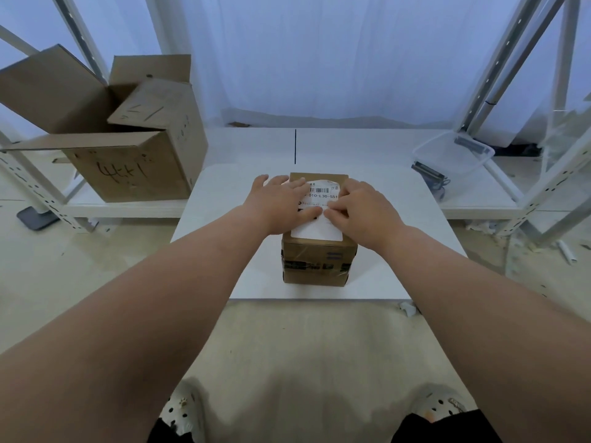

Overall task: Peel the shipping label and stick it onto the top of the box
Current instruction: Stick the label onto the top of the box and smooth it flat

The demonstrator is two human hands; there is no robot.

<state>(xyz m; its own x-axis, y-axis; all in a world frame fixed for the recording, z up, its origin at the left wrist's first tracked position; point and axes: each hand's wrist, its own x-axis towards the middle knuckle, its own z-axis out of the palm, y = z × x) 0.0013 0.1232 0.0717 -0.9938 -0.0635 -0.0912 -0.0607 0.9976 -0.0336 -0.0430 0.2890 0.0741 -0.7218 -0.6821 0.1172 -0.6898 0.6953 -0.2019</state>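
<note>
A small brown cardboard box point(318, 260), taped around its middle, stands on a low white table point(399, 251). A white shipping label point(319, 230) with a barcode and printed numbers lies on the box's top. My left hand point(281, 203) lies flat over the label's left side, fingers spread and pressing down. My right hand point(361, 209) rests on the label's right side, its fingers bent with the tips on the label's middle. The hands hide much of the label.
A large open cardboard box point(128, 155) with handwriting sits on a low shelf at the left. A clear plastic bin point(454, 155) sits on the right shelf. Metal rack posts point(511, 59) rise on both sides. My feet in white clogs point(179, 407) show at the bottom.
</note>
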